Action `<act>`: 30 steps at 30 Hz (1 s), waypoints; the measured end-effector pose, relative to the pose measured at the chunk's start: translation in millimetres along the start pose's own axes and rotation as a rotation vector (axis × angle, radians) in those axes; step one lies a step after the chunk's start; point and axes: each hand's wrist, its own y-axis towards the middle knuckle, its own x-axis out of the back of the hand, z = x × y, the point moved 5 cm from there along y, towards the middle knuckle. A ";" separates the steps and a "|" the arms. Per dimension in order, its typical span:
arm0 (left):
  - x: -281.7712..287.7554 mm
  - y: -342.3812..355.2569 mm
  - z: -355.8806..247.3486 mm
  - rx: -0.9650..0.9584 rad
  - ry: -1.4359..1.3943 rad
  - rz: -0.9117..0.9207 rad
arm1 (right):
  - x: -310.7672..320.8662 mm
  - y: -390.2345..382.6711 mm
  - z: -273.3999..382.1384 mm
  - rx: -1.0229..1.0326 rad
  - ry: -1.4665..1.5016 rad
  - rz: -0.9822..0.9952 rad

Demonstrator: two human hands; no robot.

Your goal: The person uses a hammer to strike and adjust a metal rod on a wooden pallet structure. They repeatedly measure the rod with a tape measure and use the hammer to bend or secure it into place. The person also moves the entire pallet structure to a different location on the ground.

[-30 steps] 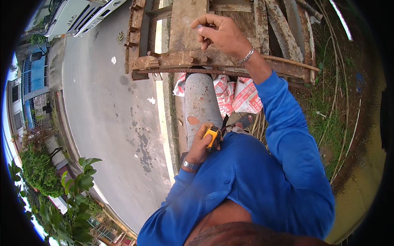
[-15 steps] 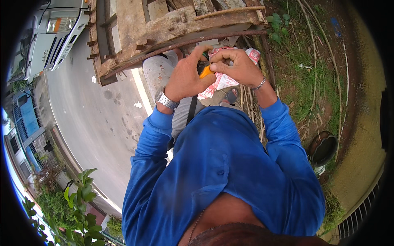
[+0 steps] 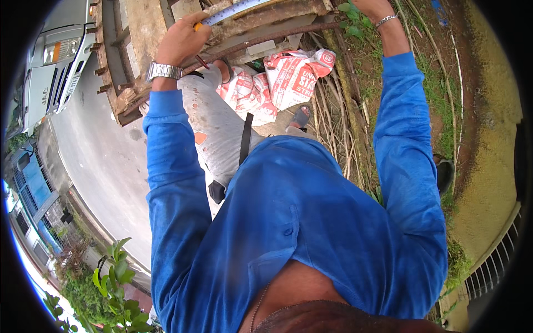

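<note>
At the upper middle, my left hand (image 3: 182, 40) is closed on a yellow tape measure (image 3: 198, 26). Its pale blade (image 3: 233, 12) stretches rightward over a rusty, dirt-caked frame (image 3: 136, 41) and leaves the top edge. My right hand (image 3: 373, 10) is raised at the upper right, partly cut off by that edge, so its fingertips are out of sight. A rusty bar (image 3: 264, 39) runs along the frame's near side, just below the blade. Beneath it are my grey, holed trousers (image 3: 205, 122) and a sandalled foot (image 3: 301, 116).
Red-and-white sacks (image 3: 288, 77) lie under the frame beside dry sticks (image 3: 338, 133). A white truck (image 3: 55, 66) stands on the paved road (image 3: 94, 177) at left. Plants (image 3: 114, 272) are at lower left. Grass, a yellow wall (image 3: 483, 166) and a metal grille (image 3: 494, 266) are at right.
Both hands, together around the tape case half a second ago, have moved up and apart, left and right. The blade is now pulled out between them. My view of the frame has shifted upward.
</note>
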 end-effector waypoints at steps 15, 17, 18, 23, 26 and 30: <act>-18.2 9.2 -8.7 0.014 0.056 -0.053 | -11.5 -2.5 -8.1 -0.077 -0.058 -0.058; -19.8 10.8 -4.5 -0.029 0.093 -0.078 | -12.2 -2.6 -7.5 -0.070 -0.098 -0.060; -21.9 10.7 -2.9 -0.013 0.101 -0.074 | -12.7 -2.7 -7.5 -0.085 -0.103 -0.059; -19.6 14.8 -13.8 -0.028 0.139 -0.121 | -16.3 -3.0 -17.8 -0.183 0.080 -0.094; -20.2 20.8 -16.0 -0.055 0.181 -0.109 | -15.9 -2.9 -21.5 -0.192 0.059 -0.058; -27.0 27.1 -20.1 -0.024 0.171 -0.077 | -14.2 1.9 -42.0 -0.080 -0.035 -0.127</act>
